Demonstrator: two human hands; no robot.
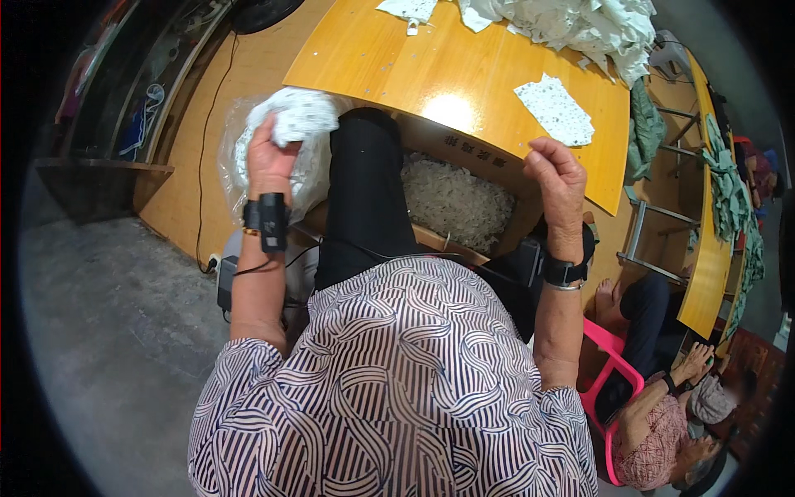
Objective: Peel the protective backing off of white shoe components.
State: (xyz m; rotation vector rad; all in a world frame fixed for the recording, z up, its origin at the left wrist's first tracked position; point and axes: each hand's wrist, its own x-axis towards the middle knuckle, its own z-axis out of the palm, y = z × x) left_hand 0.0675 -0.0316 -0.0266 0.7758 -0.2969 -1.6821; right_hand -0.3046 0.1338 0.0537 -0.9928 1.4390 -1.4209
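Left hand (269,157) clutched white cloth (298,116) above bag (236,166); right hand (556,178) curled, empty. Box (451,199) full; one piece (555,110) on desk (414,66).

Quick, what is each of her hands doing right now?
Left hand: closed on a bunch of white patterned cloth.
Right hand: fingers curled; whether it holds anything cannot be told.

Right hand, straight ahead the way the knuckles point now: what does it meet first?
Probably the near edge of the wooden table, just beyond the closed right hand. The white patterned fabric piece lies past that. Depth is unclear; the hand may be above the tabletop.
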